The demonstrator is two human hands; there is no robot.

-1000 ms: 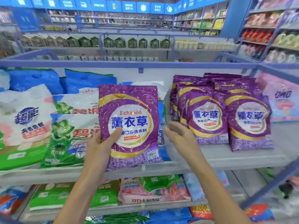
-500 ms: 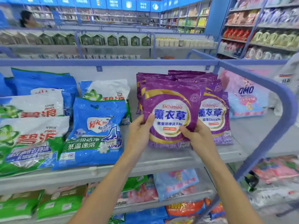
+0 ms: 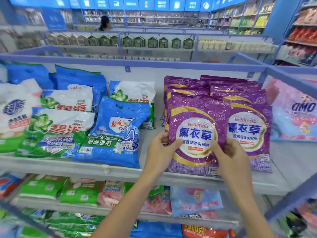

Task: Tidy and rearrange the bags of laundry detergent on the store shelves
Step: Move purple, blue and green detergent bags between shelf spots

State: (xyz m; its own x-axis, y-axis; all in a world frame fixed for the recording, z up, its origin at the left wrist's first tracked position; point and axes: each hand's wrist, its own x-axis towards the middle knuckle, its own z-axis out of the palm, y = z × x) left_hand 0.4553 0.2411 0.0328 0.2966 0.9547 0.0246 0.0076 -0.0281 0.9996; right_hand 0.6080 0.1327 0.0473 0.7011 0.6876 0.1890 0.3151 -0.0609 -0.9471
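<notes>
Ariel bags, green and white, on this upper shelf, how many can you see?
3. A front Ariel bag lies at the left, a second Ariel bag behind it, a third Ariel bag behind the blue bag. Others may be hidden.

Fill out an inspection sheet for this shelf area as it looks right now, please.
Surface: grey shelf with blue rails, loaded with bags.
Job's things: purple bag held upright at the front of the left purple row; second purple bag fronts the row beside it; blue bag and green-and-white bag lean back further left; pink bag at far right.
Clutter: nothing seen.
Grippers: left hand grips the purple bag's lower left edge; right hand grips its lower right.
Cables: nothing seen.
Surroundings: green bags on the shelf below; a person in a far aisle.
</notes>
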